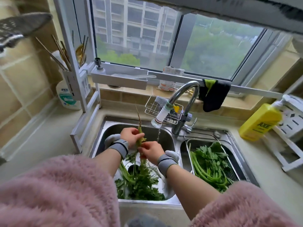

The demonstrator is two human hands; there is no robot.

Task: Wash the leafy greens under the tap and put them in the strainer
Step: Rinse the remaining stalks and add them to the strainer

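Over the left sink basin (165, 140) my left hand (131, 136) grips a stalk of leafy greens (140, 138) near its root end, the thin root pointing up. My right hand (152, 152) pinches the same stalk just below, and its leaves hang down. A thin stream of water falls from the tap (180, 99), whose white nozzle (159, 117) points down just right of my hands. More greens (139, 185) lie in a pile at the bottom of this basin. The metal strainer (229, 163) sits in the right basin and holds a pile of washed greens (211, 163).
A wire sponge rack (152, 107) hangs behind the tap. A yellow detergent bottle (260, 122) stands on the counter at right beside a white rack (293, 123). At left are a white bottle (67, 95) and a chopstick holder (72, 82). A dark cloth (213, 95) hangs on the sill rail.
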